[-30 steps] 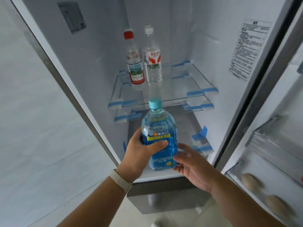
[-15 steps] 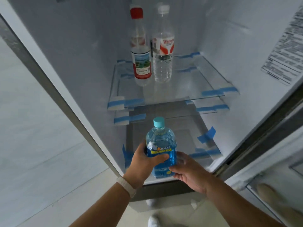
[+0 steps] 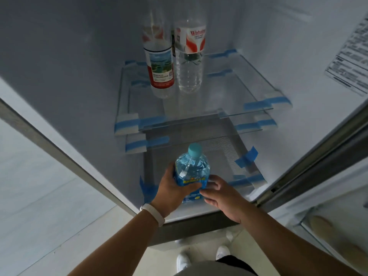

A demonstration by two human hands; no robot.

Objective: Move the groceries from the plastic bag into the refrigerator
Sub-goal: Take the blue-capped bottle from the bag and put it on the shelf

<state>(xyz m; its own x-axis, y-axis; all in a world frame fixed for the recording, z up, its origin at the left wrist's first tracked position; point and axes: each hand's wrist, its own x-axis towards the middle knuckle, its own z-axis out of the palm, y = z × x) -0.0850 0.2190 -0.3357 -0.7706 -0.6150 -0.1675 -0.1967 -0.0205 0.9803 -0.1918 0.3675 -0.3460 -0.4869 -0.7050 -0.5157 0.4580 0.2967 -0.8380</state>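
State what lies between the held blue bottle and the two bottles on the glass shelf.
Head view: only bare glass, the front edges of the top shelf and a lower shelf; no groceries.

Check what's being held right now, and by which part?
The blue bottle: the left hand grips its labelled middle; the right hand only touches its lower side.
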